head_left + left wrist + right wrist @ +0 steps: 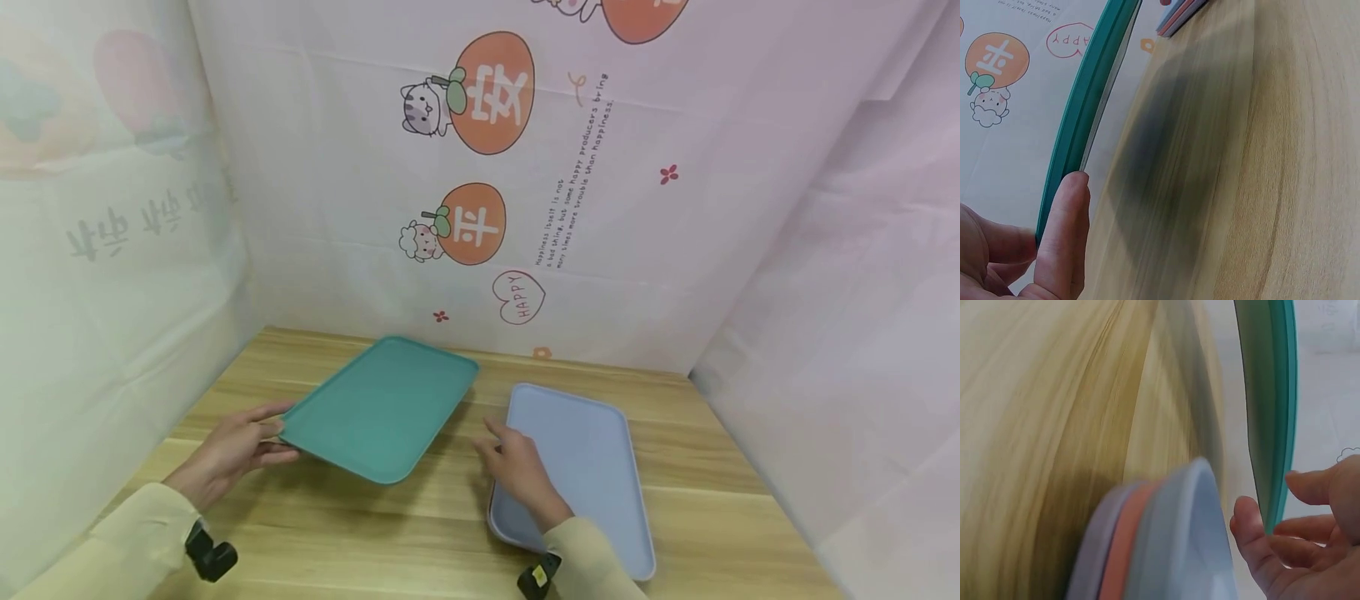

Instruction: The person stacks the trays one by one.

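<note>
My left hand (238, 448) pinches a teal rectangular serving tray (382, 408) by its near left corner, thumb on one side and fingers on the other. The tray is held tilted above the tabletop, with its shadow beneath. To the right lies a stack of trays, the top one pale blue (588, 454); in the right wrist view a coral tray (1124, 540) and a lilac tray (1094, 550) show under it. Over the stack's left edge is my right hand (521, 468), fingers apart and holding nothing. In its wrist view the teal tray overlaps the fingertips.
The wood-grain tabletop (712, 475) is bordered by a printed white cloth (337, 208) at the back and more cloth on both sides. Black wrist cameras sit on both of my cuffs.
</note>
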`<state>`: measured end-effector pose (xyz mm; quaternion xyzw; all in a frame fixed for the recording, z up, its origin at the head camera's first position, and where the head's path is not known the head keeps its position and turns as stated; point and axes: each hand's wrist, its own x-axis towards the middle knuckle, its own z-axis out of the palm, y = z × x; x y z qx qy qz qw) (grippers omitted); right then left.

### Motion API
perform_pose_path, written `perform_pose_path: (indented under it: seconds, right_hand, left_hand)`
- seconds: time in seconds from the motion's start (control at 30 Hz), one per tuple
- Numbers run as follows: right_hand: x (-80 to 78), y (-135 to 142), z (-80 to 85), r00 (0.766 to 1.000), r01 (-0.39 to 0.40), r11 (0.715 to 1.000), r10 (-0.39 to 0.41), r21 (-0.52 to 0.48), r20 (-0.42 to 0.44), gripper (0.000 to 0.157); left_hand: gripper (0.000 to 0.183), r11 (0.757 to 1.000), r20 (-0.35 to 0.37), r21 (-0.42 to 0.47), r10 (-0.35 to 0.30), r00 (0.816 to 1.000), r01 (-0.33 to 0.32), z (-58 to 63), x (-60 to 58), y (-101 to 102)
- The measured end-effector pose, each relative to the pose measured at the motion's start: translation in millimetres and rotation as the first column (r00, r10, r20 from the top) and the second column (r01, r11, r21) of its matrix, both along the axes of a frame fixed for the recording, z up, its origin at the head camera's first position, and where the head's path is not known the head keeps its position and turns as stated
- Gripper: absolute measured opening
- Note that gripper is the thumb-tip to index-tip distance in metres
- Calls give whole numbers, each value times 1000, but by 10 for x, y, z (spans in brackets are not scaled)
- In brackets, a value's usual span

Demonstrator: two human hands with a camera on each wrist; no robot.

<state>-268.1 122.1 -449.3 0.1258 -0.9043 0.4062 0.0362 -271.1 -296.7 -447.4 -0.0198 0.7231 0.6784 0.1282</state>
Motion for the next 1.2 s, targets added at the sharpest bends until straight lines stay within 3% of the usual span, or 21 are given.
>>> perform_pose_path:
  seconds: [0.3, 0.67, 0.83, 0.93, 1.2]
  right_hand:
    - [-8, -125, -60, 993, 29, 990, -13, -136, 115, 64]
    - [12, -339, -107, 996, -2, 986, 17, -166, 92, 69]
    - [9, -405, -136, 997, 34, 985, -22, -167, 70, 66]
    - [-3, -425, -133, 996, 66, 973, -49, -223, 80, 62]
    - [21, -460, -76, 988, 97, 905, -38, -415, 147, 65]
  left_hand:
    - [59, 1000, -17, -13, 3, 1000, -3, 21, 21, 44]
    - [59, 1000, -11, -15, -12, 1000, 12, 44, 64, 70]
    - [59, 1000, -6, -12, -12, 1000, 12, 47, 78, 101]
    - [59, 1000, -9, -14, -16, 1000, 16, 60, 81, 117]
    - [58, 1000, -9, -15, -21, 1000, 20, 86, 96, 166]
